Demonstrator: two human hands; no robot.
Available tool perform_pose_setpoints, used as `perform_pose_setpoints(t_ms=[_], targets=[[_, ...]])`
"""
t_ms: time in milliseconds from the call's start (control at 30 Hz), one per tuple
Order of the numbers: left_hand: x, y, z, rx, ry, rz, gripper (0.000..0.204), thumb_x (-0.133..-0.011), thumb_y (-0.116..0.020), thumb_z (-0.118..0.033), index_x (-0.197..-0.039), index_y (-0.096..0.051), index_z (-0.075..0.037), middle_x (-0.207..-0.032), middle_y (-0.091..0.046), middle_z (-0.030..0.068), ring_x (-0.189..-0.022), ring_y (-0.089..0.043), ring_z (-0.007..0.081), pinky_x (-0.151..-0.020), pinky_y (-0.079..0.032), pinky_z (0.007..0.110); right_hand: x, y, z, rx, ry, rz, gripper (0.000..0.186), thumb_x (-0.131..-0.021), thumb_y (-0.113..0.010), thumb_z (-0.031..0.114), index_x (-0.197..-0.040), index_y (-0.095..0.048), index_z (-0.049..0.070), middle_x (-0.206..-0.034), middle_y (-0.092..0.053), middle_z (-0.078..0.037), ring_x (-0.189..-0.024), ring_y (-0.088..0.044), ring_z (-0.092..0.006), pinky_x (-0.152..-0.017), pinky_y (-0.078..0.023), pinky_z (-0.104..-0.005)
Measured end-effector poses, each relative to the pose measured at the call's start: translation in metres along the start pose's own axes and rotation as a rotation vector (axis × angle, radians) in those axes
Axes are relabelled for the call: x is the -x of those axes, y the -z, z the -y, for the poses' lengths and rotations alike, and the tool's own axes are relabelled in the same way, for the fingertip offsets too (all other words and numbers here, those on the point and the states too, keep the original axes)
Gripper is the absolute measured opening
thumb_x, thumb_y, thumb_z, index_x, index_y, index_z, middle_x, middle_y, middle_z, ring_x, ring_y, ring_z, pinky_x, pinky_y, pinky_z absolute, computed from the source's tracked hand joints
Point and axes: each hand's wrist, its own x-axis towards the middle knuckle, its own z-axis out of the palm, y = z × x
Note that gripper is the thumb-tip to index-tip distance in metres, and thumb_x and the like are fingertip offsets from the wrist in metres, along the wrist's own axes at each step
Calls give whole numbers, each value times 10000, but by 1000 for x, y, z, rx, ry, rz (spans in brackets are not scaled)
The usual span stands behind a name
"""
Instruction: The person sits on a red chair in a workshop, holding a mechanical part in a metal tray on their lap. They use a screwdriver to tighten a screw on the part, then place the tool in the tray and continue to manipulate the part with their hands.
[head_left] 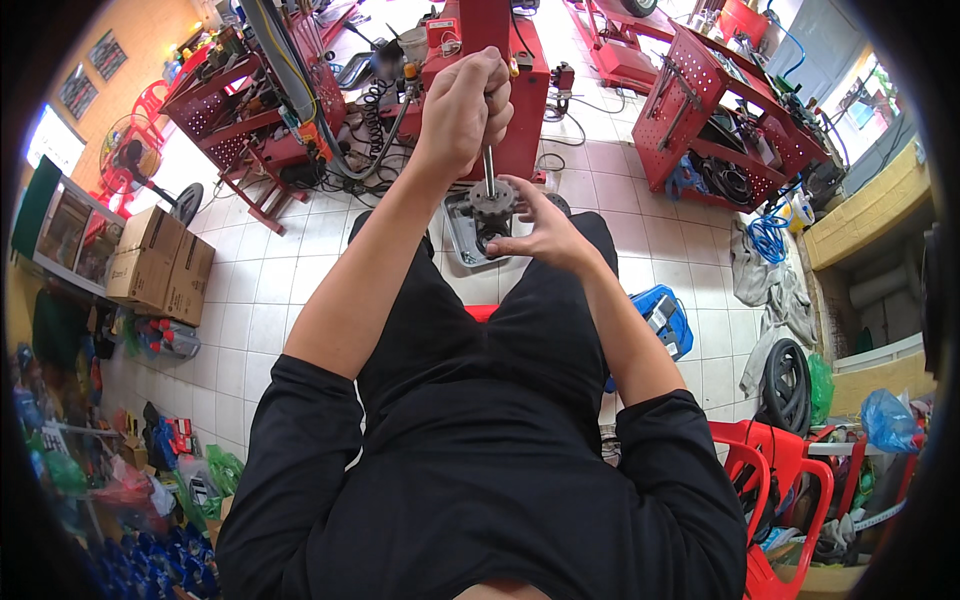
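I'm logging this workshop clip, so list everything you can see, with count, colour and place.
Screwdriver-like tool: one, metal shaft, upright in the left hand, tip at the gear.
Gear-like toothed part: one, dark grey, at the right hand's fingertips.
Metal tray: one, silver, on the floor beneath the gear.
Red machine: one, ahead of the hands.
Red tool carts: at least two, upper left and upper right.
Cardboard boxes: two, brown, left.
Fan: one, red-centred, upper left.
Tyre: one, black, right.
Plastic chairs: red, stacked, lower right.
Blue case: one, on the floor, right.
Left hand: fist around the tool's handle.
Right hand: fingers at the gear.
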Motion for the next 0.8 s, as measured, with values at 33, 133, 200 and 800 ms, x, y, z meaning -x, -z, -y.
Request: perform_pose_setpoints(t_ms=[33,133,200,800], targets=[[0,0,0,-2,1,0,325,-955,-429,-315,-690,-350,-145,-534,-251,-47,-427,-218,68,-389,-161,241,0,-1,2,8,-8,-3,1027,-594,-867,368,-1388,-313,26,-1304,-468,-175,-1153,-494,-293,-981,-401,-385],[1,1,-1,-11,11,9,327,-958,-425,-318,-691,-348,-146,-536,-248,-49,-429,-220,67,-390,-159,241,1,-1,7,10,-22,-13,1013,-597,-867,356,-1386,-318,34,-1300,-466,-176,-1151,-491,-291,-980,-401,-385],[1,-2,-3,-15,15,16,327,-960,-422,-318,-692,-347,-147,-538,-247,-51,-430,-222,66,-391,-158,240,1,0,5,-16,-14,-18,1005,-597,-867,352,-1386,-325,46,-1289,-470,-183,-1151,-489,-291,-978,-402,-387],[1,-2,-2,-33,0,21,327,-961,-432,-328,-697,-352,-153,-540,-258,-54,-427,-232,64,-388,-167,239,-3,-5,-1,-311,114,-105,626,-756,-779,177,-1266,-450,24,-1104,-564,-144,-999,-563,-188,-836,-475,-304]])
